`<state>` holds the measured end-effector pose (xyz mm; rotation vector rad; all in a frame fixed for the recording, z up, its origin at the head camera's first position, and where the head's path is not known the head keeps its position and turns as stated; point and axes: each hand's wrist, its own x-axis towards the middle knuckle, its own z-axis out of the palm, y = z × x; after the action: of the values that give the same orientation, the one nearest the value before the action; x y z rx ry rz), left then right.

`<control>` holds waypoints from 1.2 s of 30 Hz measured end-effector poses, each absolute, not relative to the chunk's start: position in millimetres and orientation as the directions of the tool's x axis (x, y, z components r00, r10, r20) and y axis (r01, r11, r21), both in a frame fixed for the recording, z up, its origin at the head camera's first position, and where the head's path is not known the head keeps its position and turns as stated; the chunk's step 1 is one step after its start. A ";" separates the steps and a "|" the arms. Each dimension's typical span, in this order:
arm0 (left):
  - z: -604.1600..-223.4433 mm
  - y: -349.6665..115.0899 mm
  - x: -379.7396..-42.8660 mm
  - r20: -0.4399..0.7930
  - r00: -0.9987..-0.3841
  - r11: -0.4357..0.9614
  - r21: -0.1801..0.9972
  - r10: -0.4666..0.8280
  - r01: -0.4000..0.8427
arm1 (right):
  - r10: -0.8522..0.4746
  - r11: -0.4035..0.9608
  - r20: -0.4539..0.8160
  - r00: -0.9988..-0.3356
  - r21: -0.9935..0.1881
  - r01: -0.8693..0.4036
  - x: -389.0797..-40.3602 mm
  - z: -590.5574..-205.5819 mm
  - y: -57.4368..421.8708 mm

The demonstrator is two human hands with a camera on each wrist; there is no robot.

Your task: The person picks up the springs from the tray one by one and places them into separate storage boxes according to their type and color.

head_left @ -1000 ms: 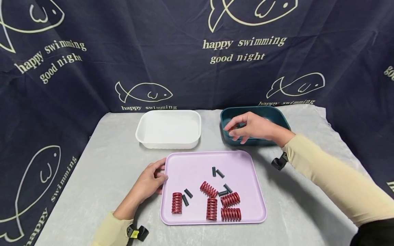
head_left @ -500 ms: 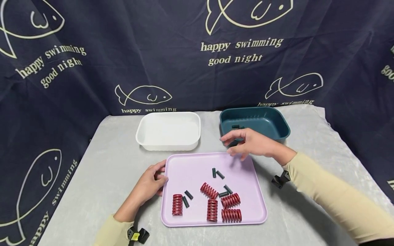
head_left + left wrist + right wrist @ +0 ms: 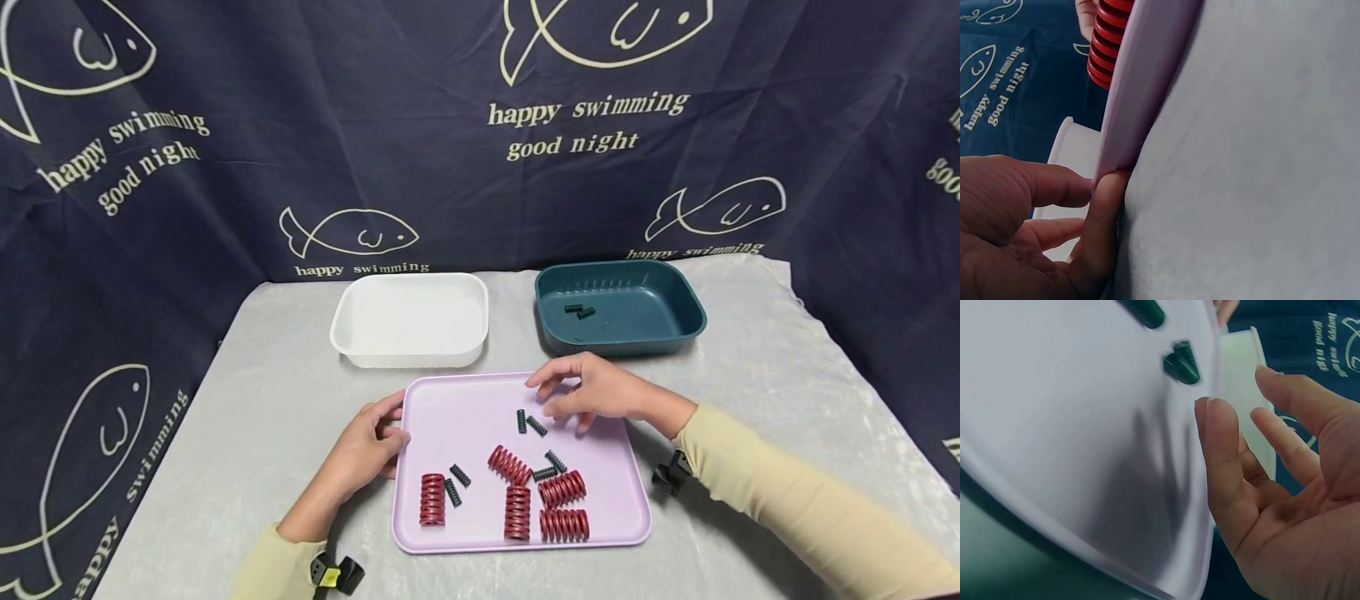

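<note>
A lilac tray (image 3: 457, 408) carries several large red springs (image 3: 517, 512) and several small dark green springs (image 3: 460, 475). At its left edge, my left hand (image 3: 363, 446) pinches the rim between thumb and fingers; the left wrist view shows the thumb (image 3: 1107, 194) against the tray's side. Over the tray's upper right part hovers my right hand (image 3: 592, 390), fingers apart and holding nothing. Its fingertips are close to two small green springs (image 3: 528, 422). The right wrist view shows green springs (image 3: 1182, 362) beyond the fingertips.
Behind the tray, a white bin (image 3: 411, 360) stands on the left, with nothing seen inside. To the right is a dark teal bin (image 3: 652, 304) holding small green springs (image 3: 579, 311). A navy printed curtain (image 3: 465, 183) hangs behind the grey-covered table (image 3: 285, 375).
My right hand has moved from over the teal bin down toward the tray, uncovering the small green springs in the bin. The left hand has stayed at the tray's rim.
</note>
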<state>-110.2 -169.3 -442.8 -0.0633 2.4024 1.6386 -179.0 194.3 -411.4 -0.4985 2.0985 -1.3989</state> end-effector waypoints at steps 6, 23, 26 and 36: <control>-443.7 -170.5 -110.8 -0.213 -0.972 0.374 0.913 0.096 -0.163 | -0.524 0.432 -0.247 -0.815 -0.902 -0.004 -167.6 -422.7 182.1; -444.0 -169.5 -111.0 -0.212 -0.973 0.383 0.910 0.094 -0.161 | -0.480 0.575 -0.085 -0.873 -0.782 -0.240 -153.9 -425.1 161.6; -444.2 -169.6 -110.8 -0.211 -0.973 0.379 0.912 0.097 -0.160 | -0.476 0.576 -0.100 -0.874 -0.786 -0.224 -152.4 -422.5 162.0; -445.5 -169.8 -111.0 -0.204 -0.974 0.362 0.919 0.102 -0.154 | -0.461 0.562 -0.152 -0.875 -0.813 -0.155 -153.5 -421.0 169.0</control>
<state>-111.0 -169.8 -445.5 -0.0470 2.3974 1.6559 -153.5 169.0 -421.0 -0.5029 2.4515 -1.2258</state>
